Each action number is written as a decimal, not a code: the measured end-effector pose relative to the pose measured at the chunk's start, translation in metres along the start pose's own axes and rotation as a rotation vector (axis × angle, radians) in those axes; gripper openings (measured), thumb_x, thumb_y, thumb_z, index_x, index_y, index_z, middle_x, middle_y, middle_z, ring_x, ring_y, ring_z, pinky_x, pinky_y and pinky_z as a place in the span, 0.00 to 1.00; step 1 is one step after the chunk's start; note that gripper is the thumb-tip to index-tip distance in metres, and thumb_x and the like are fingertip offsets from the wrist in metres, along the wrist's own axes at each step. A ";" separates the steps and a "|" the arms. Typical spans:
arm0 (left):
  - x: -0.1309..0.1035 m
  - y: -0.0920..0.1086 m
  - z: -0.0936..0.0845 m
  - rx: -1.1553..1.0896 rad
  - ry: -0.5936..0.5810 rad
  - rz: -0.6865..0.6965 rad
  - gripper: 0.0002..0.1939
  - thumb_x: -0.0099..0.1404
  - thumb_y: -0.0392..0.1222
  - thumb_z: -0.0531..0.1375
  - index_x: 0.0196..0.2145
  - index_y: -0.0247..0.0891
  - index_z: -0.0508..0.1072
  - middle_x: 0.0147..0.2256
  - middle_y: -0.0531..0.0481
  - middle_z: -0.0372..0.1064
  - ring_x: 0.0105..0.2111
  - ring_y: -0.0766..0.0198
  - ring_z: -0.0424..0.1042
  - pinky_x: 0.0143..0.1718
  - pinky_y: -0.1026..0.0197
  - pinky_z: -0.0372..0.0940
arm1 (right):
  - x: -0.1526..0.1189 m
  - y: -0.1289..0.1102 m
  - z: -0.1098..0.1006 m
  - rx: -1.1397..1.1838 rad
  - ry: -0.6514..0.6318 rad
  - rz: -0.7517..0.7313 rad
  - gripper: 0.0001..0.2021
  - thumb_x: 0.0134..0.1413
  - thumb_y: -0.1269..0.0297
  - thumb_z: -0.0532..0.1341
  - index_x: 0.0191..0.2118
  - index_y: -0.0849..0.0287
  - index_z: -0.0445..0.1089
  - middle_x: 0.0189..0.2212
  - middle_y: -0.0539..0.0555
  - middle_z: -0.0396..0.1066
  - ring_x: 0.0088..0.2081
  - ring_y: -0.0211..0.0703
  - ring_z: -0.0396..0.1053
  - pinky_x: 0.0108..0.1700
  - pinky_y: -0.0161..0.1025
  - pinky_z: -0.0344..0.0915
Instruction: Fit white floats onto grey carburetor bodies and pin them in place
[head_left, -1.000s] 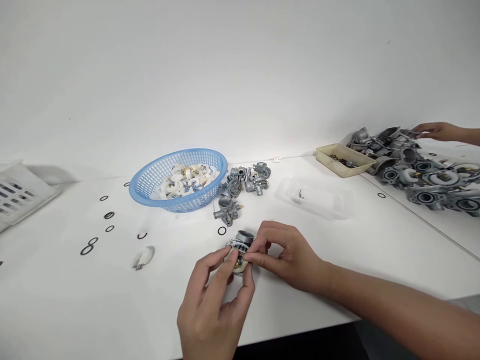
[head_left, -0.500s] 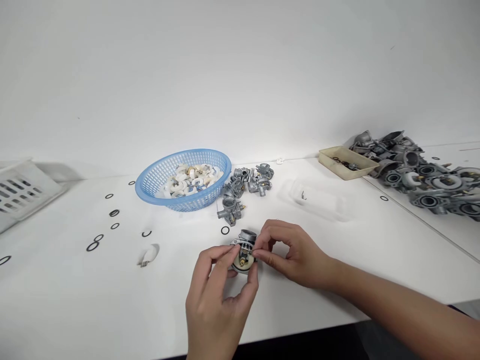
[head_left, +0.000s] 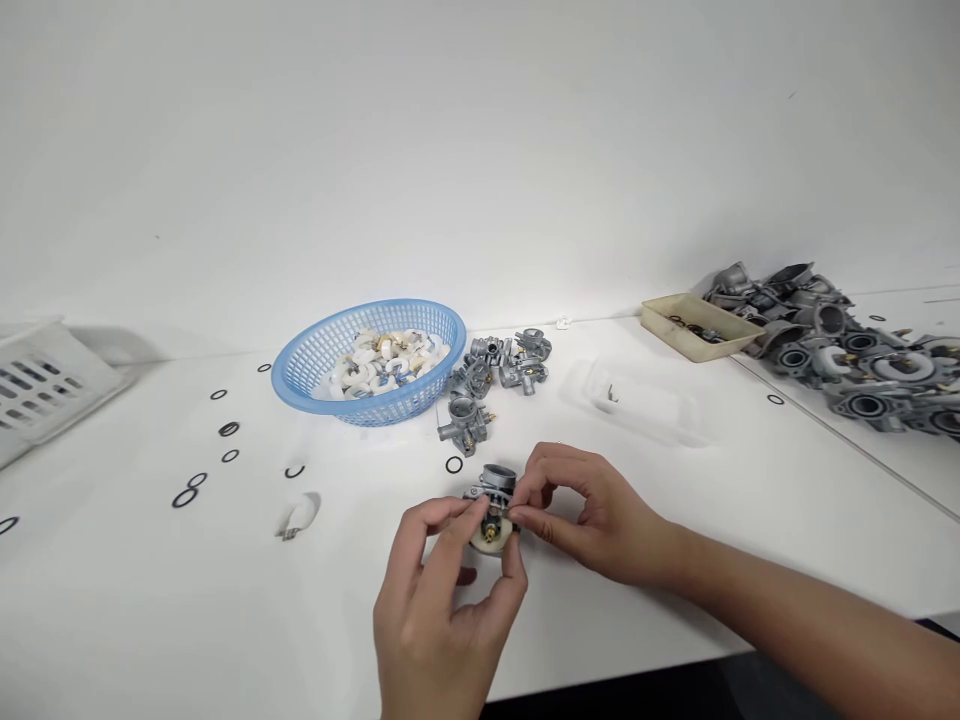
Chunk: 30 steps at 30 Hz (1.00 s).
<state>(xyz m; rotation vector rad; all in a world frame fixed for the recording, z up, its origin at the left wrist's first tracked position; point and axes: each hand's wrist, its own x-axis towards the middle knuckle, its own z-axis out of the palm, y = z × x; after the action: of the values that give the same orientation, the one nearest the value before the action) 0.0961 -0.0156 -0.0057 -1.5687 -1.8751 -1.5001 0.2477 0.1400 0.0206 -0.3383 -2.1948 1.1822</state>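
Near the table's front edge, a grey metal carburetor body (head_left: 497, 479) with a cream float and a brass part stands between both hands. My left hand (head_left: 450, 590) grips it, with the thumb at its lower right and fingers on its left side and top. At its right side, my right hand (head_left: 585, 510) has thumb and forefinger pinched together against the body; whatever is between those fingertips is too small to make out. A black ring (head_left: 454, 465) lies just behind the body. To the left rests a loose white float (head_left: 301, 513) with a metal piece.
Behind are a blue basket (head_left: 300, 403) of white floats and several carburetor bodies (head_left: 465, 422). A clear tray (head_left: 652, 410), a cream tray (head_left: 694, 350) and a heap of metal bodies (head_left: 825, 320) occupy the right. Black rings (head_left: 197, 480) and a white crate (head_left: 45, 400) are left.
The view has shifted slightly. Both hands stay at the carburetor body, with the left fingers a little further over it.
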 end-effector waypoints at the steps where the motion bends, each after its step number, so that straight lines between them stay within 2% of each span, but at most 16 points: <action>1: 0.000 0.000 0.000 0.001 0.002 -0.009 0.15 0.73 0.33 0.69 0.56 0.43 0.82 0.49 0.47 0.76 0.43 0.61 0.80 0.30 0.66 0.82 | 0.000 0.000 -0.001 0.011 -0.007 0.006 0.07 0.73 0.59 0.71 0.42 0.55 0.83 0.35 0.52 0.76 0.37 0.42 0.74 0.42 0.40 0.73; 5: -0.001 0.002 0.001 0.017 0.011 -0.049 0.15 0.73 0.35 0.70 0.55 0.45 0.83 0.49 0.48 0.77 0.41 0.62 0.80 0.31 0.64 0.84 | 0.000 0.001 -0.003 0.043 -0.037 0.020 0.07 0.74 0.59 0.70 0.44 0.55 0.84 0.38 0.54 0.78 0.38 0.43 0.75 0.44 0.42 0.74; 9: -0.001 0.003 0.001 -0.007 0.001 -0.088 0.14 0.73 0.36 0.71 0.55 0.45 0.83 0.49 0.49 0.76 0.41 0.63 0.81 0.37 0.64 0.87 | 0.000 0.000 -0.002 0.052 -0.023 0.029 0.07 0.73 0.59 0.71 0.42 0.55 0.84 0.36 0.53 0.77 0.37 0.42 0.74 0.43 0.41 0.73; 16: 0.001 0.005 0.001 -0.028 -0.004 -0.037 0.15 0.74 0.35 0.72 0.56 0.42 0.83 0.48 0.47 0.74 0.45 0.62 0.80 0.41 0.64 0.88 | 0.000 0.001 0.005 -0.055 0.061 -0.066 0.05 0.72 0.64 0.70 0.41 0.56 0.80 0.33 0.50 0.74 0.36 0.40 0.71 0.42 0.39 0.69; 21: 0.001 0.003 0.001 -0.022 -0.021 -0.076 0.15 0.73 0.37 0.73 0.55 0.45 0.83 0.49 0.47 0.75 0.44 0.60 0.81 0.42 0.59 0.90 | 0.001 0.001 0.004 -0.044 0.046 -0.026 0.06 0.73 0.62 0.70 0.41 0.56 0.80 0.34 0.50 0.74 0.36 0.40 0.71 0.42 0.39 0.69; 30: 0.001 0.000 0.001 -0.092 -0.038 -0.143 0.12 0.73 0.40 0.72 0.53 0.45 0.84 0.46 0.48 0.75 0.40 0.61 0.81 0.40 0.59 0.90 | 0.001 0.001 0.006 0.025 0.033 0.064 0.07 0.73 0.59 0.70 0.42 0.55 0.80 0.34 0.49 0.72 0.36 0.40 0.70 0.42 0.39 0.69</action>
<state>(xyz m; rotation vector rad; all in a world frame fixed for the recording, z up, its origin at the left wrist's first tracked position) 0.0965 -0.0139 -0.0050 -1.5411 -2.0036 -1.6489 0.2433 0.1375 0.0177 -0.4180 -2.1531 1.2283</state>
